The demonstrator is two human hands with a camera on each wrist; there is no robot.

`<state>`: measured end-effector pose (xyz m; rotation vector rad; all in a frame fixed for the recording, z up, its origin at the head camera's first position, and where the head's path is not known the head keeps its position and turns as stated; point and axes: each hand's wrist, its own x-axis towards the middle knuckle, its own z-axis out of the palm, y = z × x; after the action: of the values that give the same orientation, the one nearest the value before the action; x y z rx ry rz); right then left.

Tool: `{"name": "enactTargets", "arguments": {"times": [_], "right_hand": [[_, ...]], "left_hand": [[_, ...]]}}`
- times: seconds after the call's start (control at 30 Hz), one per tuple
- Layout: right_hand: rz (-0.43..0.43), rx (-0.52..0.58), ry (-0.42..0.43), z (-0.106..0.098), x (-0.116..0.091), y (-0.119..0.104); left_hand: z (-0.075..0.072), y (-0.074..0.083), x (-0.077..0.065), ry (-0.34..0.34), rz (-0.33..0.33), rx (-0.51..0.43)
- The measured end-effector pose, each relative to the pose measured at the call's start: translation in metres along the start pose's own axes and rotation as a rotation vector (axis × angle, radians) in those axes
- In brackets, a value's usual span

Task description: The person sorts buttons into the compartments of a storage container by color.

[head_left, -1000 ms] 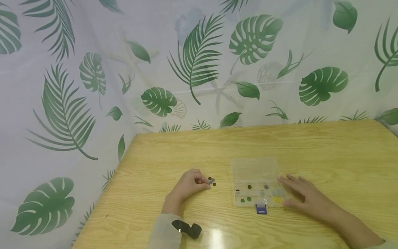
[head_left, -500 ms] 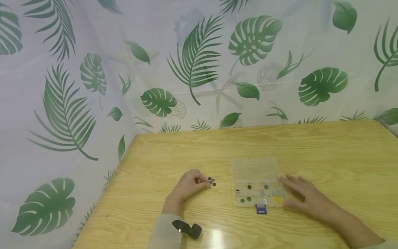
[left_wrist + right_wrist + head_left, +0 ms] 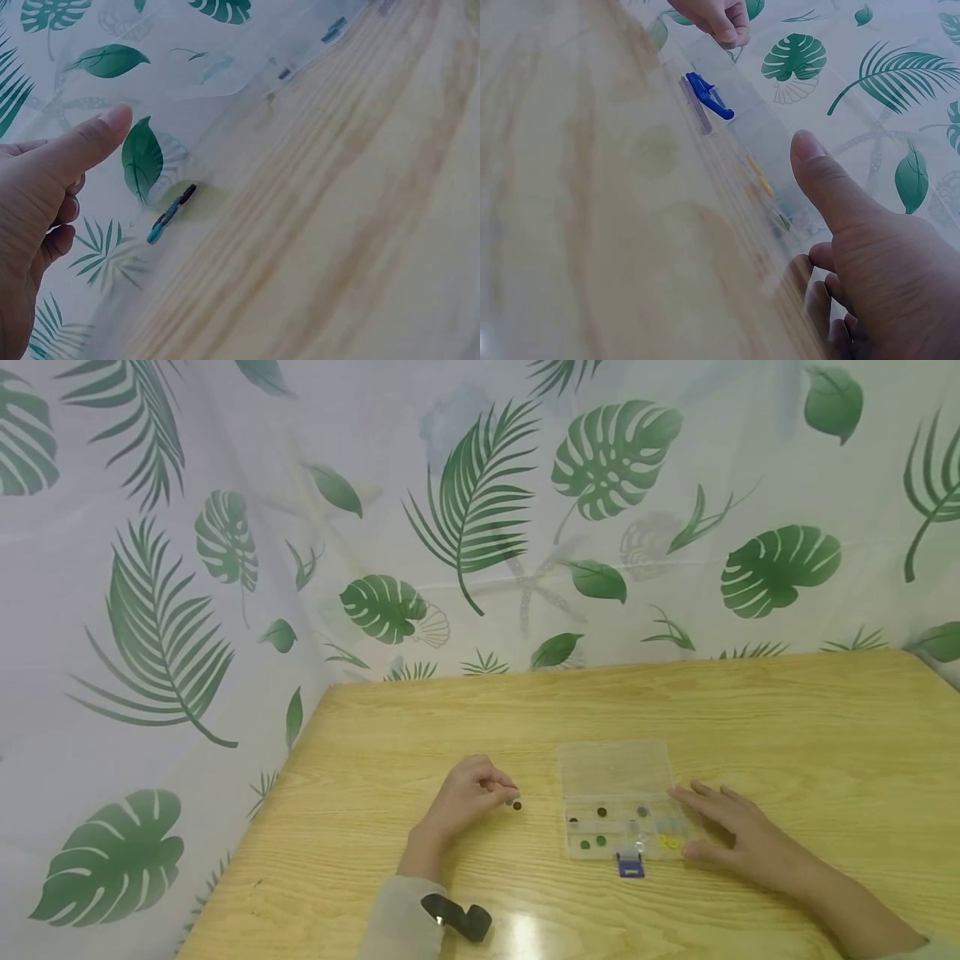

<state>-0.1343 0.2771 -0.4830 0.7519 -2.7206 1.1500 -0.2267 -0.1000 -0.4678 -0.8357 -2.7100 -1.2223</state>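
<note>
My left hand (image 3: 465, 797) hovers over a small group of buttons on the wooden table, thumb and index finger close together. Whether a button is between those fingertips cannot be seen. A brown button (image 3: 517, 806) shows just below the fingertips; in the left wrist view several dark and teal buttons (image 3: 172, 214) lie in a row beyond the thumb. My right hand (image 3: 738, 835) rests at the right side of a clear plastic compartment box (image 3: 615, 768), thumb and fingers spread and touching its edge. The box's lid lies back; its blue latch (image 3: 630, 865) hangs at the front.
Inside the box's compartments are green buttons (image 3: 592, 842), brown ones (image 3: 602, 812), a grey one (image 3: 642, 812) and yellow ones (image 3: 670, 842). A leaf-patterned curtain (image 3: 480, 527) hangs along the back and left edges of the table (image 3: 750, 718).
My left hand has moved slightly away from me and to the right, its fingertips now covering part of the button group. The right hand and the box have stayed put.
</note>
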Motion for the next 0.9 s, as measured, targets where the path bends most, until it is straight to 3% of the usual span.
{"name": "enactTargets", "arguments": {"times": [0.23,0.6,0.9], "right_hand": [[-0.027,0.005,0.007,0.003,-0.001,0.004],[-0.032,-0.013,0.013,0.003,-0.002,0.007],[0.006,-0.007,0.007,0.005,-0.003,0.005]], "left_hand": [[0.018,0.017,0.010,-0.025,0.149,0.043],[0.054,0.048,0.034,0.049,0.511,0.129],[0.077,0.069,0.046,0.089,0.627,0.224]]}}
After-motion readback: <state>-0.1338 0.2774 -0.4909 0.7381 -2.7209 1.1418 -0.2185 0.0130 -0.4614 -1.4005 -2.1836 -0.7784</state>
